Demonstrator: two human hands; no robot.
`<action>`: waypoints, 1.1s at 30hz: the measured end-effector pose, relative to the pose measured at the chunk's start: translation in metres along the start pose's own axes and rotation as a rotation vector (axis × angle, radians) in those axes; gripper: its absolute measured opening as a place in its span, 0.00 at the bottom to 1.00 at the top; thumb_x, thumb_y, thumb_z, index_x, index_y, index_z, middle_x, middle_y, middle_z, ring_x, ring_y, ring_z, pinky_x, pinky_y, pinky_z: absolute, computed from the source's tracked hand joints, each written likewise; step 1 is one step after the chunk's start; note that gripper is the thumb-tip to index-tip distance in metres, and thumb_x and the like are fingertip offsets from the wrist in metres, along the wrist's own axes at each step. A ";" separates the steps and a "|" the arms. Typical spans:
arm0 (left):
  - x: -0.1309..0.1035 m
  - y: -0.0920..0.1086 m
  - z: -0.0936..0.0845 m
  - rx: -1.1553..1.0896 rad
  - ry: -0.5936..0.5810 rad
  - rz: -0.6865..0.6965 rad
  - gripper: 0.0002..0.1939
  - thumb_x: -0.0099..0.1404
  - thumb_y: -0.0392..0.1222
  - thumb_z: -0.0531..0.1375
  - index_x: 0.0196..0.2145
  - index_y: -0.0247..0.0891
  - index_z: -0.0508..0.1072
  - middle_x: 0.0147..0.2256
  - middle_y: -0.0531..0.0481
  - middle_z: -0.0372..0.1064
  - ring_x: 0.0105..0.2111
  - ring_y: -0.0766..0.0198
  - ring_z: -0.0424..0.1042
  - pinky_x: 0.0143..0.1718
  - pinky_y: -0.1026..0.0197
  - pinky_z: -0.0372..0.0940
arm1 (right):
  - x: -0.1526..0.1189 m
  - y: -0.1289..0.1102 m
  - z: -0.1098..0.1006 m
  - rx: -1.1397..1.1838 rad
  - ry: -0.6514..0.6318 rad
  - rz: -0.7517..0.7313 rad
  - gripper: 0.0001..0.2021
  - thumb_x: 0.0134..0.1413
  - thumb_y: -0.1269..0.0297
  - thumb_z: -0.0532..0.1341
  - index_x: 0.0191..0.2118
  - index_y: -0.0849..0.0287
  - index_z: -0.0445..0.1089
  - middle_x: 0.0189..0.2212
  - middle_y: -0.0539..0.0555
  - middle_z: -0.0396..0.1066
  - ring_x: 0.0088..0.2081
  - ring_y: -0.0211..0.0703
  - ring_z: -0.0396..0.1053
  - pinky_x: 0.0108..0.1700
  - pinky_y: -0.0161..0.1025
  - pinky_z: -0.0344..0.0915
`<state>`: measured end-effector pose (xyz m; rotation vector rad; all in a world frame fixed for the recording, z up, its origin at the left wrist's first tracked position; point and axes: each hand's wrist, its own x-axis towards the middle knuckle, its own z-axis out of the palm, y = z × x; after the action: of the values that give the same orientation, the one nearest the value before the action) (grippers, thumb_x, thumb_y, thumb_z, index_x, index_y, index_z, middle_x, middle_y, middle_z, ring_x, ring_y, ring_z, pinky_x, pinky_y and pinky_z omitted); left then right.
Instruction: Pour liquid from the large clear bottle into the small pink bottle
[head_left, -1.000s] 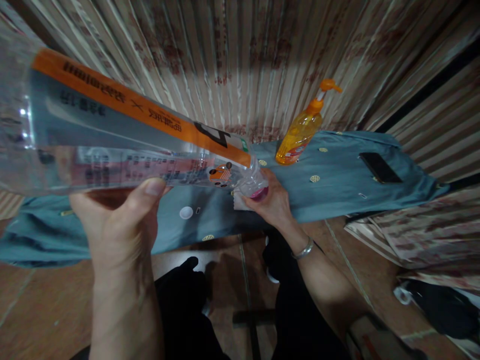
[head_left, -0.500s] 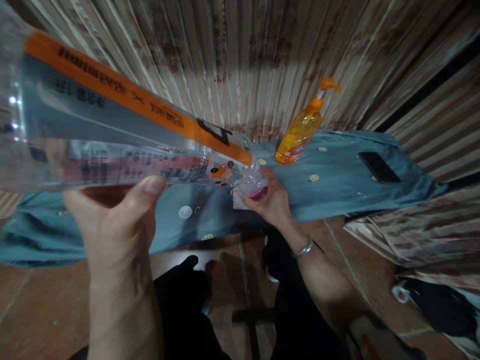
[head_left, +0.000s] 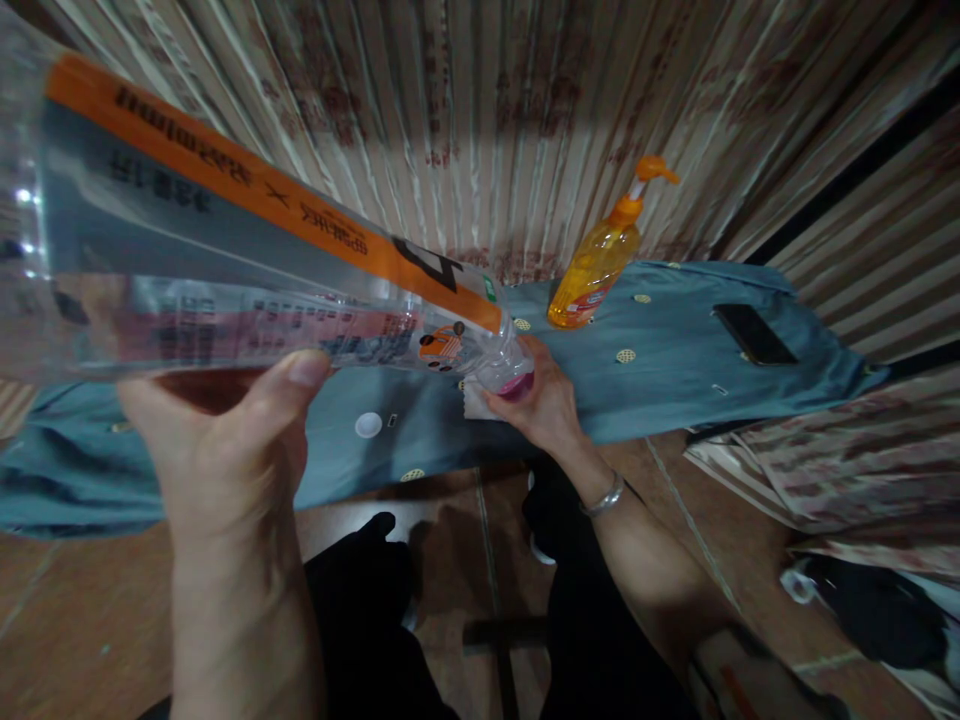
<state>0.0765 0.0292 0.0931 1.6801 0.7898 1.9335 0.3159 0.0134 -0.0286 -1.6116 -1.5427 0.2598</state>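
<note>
My left hand is closed round a large clear plastic bottle with an orange and grey label, its thumb lying along the lower side. The bottle is tilted, with its neck pointing down to the right. Down at the neck, my right hand is closed round a small clear cup with pink liquid in it. The bottle's mouth is at or inside the cup; I cannot tell which. Beneath the cup, a white piece of paper or cloth shows on the blue cloth.
A blue patterned cloth covers the narrow table. On it are an orange pump bottle, a black phone and a white round cap. A pleated curtain hangs behind. A dark bag-like thing lies at lower right.
The bottle and cup keep nearly the same pose in both hands. The whole view has shifted very slightly; nothing was taken up or let go.
</note>
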 end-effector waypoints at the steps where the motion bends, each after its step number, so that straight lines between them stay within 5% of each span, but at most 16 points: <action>1: 0.001 0.001 0.001 -0.006 -0.011 -0.017 0.52 0.35 0.62 0.75 0.58 0.57 0.64 0.53 0.49 0.66 0.57 0.41 0.72 0.54 0.23 0.65 | 0.000 0.000 0.000 0.004 -0.003 0.004 0.41 0.40 0.55 0.73 0.61 0.63 0.62 0.53 0.66 0.75 0.53 0.64 0.75 0.56 0.60 0.73; 15: 0.014 -0.003 0.008 -0.091 -0.008 0.009 0.61 0.27 0.63 0.75 0.60 0.58 0.60 0.56 0.50 0.63 0.61 0.36 0.66 0.55 0.22 0.64 | -0.001 0.002 0.000 0.019 0.012 -0.028 0.40 0.40 0.54 0.73 0.60 0.61 0.62 0.54 0.65 0.75 0.54 0.64 0.75 0.57 0.61 0.72; 20: 0.015 -0.003 0.006 -0.067 -0.035 -0.019 0.56 0.27 0.61 0.77 0.56 0.61 0.63 0.56 0.50 0.64 0.61 0.39 0.67 0.51 0.29 0.72 | -0.001 0.001 0.000 0.011 0.007 -0.014 0.41 0.41 0.54 0.73 0.60 0.62 0.63 0.54 0.66 0.75 0.53 0.63 0.76 0.56 0.59 0.73; 26: 0.014 -0.008 -0.004 -0.014 -0.047 -0.039 0.54 0.26 0.64 0.76 0.54 0.54 0.68 0.50 0.51 0.69 0.54 0.44 0.73 0.58 0.24 0.62 | 0.000 -0.001 -0.001 -0.010 0.005 -0.005 0.41 0.40 0.55 0.73 0.60 0.63 0.63 0.55 0.67 0.74 0.53 0.63 0.75 0.56 0.59 0.72; 33: 0.015 0.009 0.015 -0.044 0.025 -0.013 0.45 0.29 0.60 0.77 0.47 0.51 0.73 0.45 0.49 0.73 0.47 0.45 0.76 0.52 0.32 0.73 | 0.000 0.001 0.000 0.018 0.004 -0.010 0.39 0.41 0.54 0.72 0.60 0.61 0.64 0.54 0.65 0.75 0.53 0.63 0.75 0.56 0.59 0.72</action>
<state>0.0897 0.0343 0.1115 1.6243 0.7596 1.9519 0.3168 0.0135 -0.0292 -1.5889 -1.5410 0.2637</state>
